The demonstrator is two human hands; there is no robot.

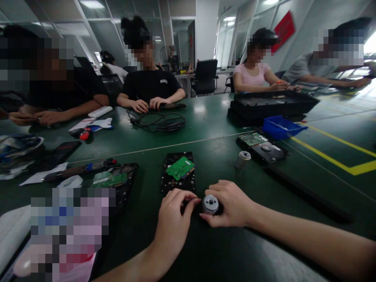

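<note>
Close to the near edge of the green tabletop [217,149], both of the person's hands meet around a small round silver motor [210,204]. The right hand [232,203] is curled around it from the right, fingers clamped on its dark base, while the left hand [173,213] comes in from the left with its fingertips pinched on something small and dark just beside the motor; what that piece is I cannot tell.

Just beyond the hands lies an opened black hard drive [178,178] with a green circuit board [180,167] resting loose and tilted on top. To its left sits another stripped drive [117,181] with a green board, and a screwdriver [79,169] lying near it. To the right, a small silver cylinder [243,159] stands upright, near a third drive [261,147] that shows a green board and a bare platter hub.

Farther off are a blue plastic bin [280,127], a stack of black trays [272,105] and a coil of black cable [160,120]. At the far side, several other people sit with their own hands on the tabletop.
</note>
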